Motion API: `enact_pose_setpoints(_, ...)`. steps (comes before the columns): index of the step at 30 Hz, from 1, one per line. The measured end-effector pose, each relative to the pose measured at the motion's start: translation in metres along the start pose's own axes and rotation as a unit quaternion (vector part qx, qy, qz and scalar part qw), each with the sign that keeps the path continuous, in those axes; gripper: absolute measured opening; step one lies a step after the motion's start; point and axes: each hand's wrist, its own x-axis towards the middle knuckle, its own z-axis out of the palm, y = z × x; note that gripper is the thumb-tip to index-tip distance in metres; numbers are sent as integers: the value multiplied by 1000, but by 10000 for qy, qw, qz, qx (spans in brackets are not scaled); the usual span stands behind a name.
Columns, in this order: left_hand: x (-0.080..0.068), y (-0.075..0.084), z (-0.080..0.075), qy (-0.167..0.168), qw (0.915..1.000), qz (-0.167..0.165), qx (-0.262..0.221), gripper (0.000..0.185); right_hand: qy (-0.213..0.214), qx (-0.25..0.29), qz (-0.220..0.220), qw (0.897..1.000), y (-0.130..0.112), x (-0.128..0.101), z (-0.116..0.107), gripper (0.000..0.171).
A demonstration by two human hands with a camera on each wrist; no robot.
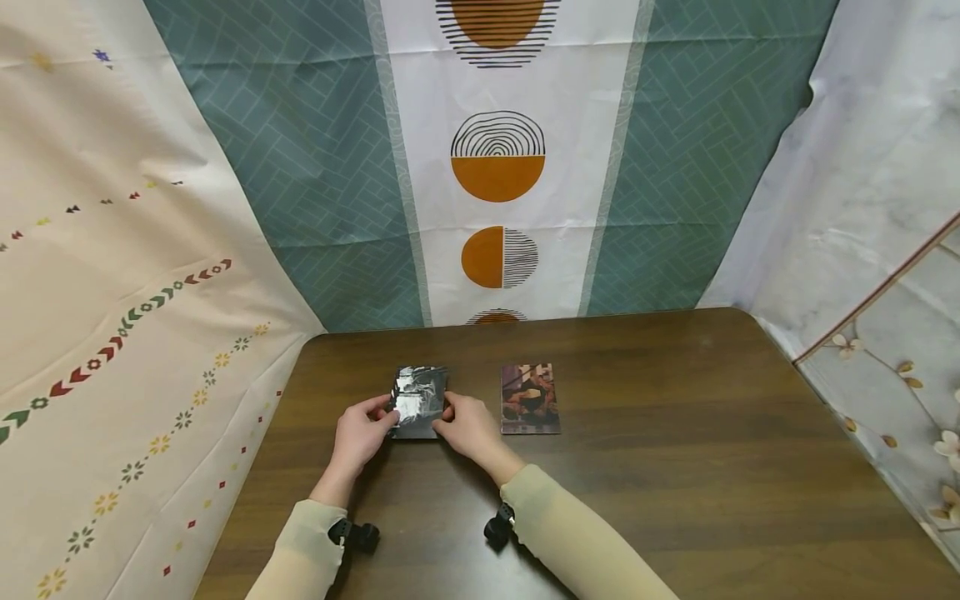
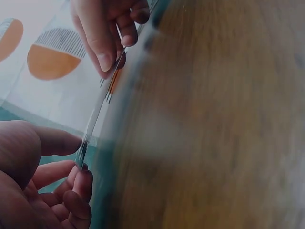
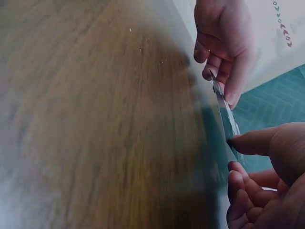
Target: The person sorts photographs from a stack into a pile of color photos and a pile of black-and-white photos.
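A thin, dark, glossy card (image 1: 418, 402) with bright glare on its face is held between both hands, left of the table's middle. My left hand (image 1: 360, 437) pinches its left edge between thumb and fingers. At the opposite edge my right hand (image 1: 471, 430) grips it the same way. Both wrist views show the card (image 3: 228, 117) nearly edge-on, raised over the tabletop. To the right of the right hand lies a picture card (image 1: 530, 400) of similar size, printed in dark reds and browns.
The brown wooden table (image 1: 637, 500) stretches far to the right of the cards. Behind it hangs a green and white curtain (image 1: 337, 167) with orange circles. A cream patterned cloth (image 1: 150, 333) borders the left side, a pale floral cloth (image 1: 885, 275) the right.
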Motion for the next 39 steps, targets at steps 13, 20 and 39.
enact_pose_setpoints(13, 4, -10, -11, -35, 9996, -165, 222, 46, -77, -235, 53, 9997, -12, 14, 15, 60)
enact_pose_setpoints(20, 2, -9, -14, -40, 9993, -239, 301, 47, -111, -333, 54, 9994, -18, 14, 18, 59)
enact_pose_setpoints(39, 4, -7, -12, -260, 9945, -42, 1015, 60, -48, -774, 178, 9968, -16, 19, 25, 54)
